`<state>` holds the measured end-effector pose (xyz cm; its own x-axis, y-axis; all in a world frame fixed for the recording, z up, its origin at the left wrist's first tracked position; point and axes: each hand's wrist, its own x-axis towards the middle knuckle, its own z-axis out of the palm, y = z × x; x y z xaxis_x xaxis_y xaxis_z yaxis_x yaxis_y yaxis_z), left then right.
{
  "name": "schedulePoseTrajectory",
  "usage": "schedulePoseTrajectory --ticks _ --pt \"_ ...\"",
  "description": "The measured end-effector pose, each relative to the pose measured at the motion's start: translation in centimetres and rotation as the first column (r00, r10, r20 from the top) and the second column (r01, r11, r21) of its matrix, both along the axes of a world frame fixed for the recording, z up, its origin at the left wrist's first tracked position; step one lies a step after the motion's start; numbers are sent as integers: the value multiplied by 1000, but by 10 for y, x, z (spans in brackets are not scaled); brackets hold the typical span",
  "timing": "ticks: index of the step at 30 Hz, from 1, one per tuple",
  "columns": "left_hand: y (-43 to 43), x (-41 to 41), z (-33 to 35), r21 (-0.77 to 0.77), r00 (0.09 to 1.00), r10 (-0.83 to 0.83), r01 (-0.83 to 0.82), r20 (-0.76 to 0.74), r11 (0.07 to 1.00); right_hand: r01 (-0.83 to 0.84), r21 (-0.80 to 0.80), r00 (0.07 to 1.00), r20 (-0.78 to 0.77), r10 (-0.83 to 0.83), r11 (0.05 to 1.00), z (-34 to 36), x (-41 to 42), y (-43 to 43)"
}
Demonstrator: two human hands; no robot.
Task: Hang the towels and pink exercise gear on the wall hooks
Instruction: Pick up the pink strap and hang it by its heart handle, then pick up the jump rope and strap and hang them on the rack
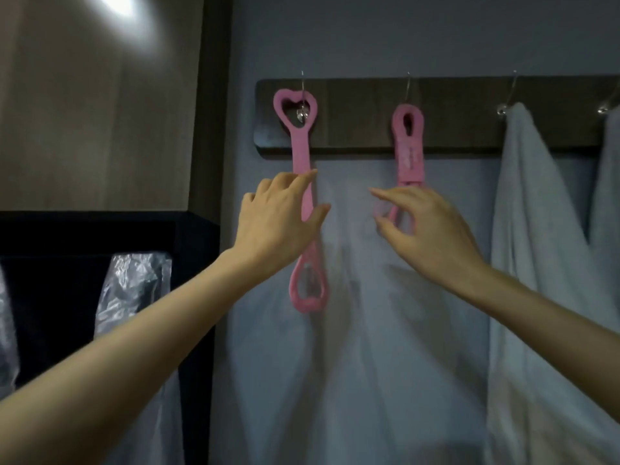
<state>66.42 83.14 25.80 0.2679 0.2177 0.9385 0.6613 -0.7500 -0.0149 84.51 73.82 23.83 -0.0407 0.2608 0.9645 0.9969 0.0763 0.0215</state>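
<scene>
A dark wooden hook rail [352, 112] is fixed to the grey wall. A pink figure-eight stretch band [298, 152] hangs from the leftmost hook by its heart-shaped loop. A second pink band [408, 152] hangs from the hook to its right. My left hand [278, 223] is spread in front of the first band's strap, fingers apart, just touching it. My right hand [426, 229] is at the lower end of the second band, thumb and fingers apart around its lower loop. A white towel [523, 229] hangs from the third hook, and another towel [609, 182] from the fourth.
A dark wooden door frame [211, 112] stands left of the wall. Below left is a black frame [198, 297] with clear plastic wrapping [134, 290] inside. A light glare shows at top left.
</scene>
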Motion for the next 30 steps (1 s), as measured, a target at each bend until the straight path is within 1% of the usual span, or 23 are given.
schedulePoseTrajectory --ticks 5,9,13,20,24,27,30 --pt "-37 6 -46 37 996 -12 15 -87 999 95 -104 995 -9 -96 990 -60 11 -61" --pt "-73 25 -74 57 990 -42 50 -138 997 153 -185 988 -9 -157 971 -95 22 -112" --pt "-119 52 -101 73 984 -63 76 -165 994 185 -214 981 -19 -193 959 -124 41 -163" --pt "-219 112 -155 27 963 -113 123 -246 992 241 -265 967 -10 -253 933 -175 90 -265" --pt "-283 148 -190 -40 956 -152 147 -249 988 236 -287 968 -16 -251 928 -209 121 -334" --pt "-330 173 -223 -85 950 -176 159 -256 984 269 -281 959 -14 -284 921 -237 141 -388" --pt "-371 195 -255 -136 927 -203 167 -317 976 298 -378 946 -6 -324 877 -269 161 -440"
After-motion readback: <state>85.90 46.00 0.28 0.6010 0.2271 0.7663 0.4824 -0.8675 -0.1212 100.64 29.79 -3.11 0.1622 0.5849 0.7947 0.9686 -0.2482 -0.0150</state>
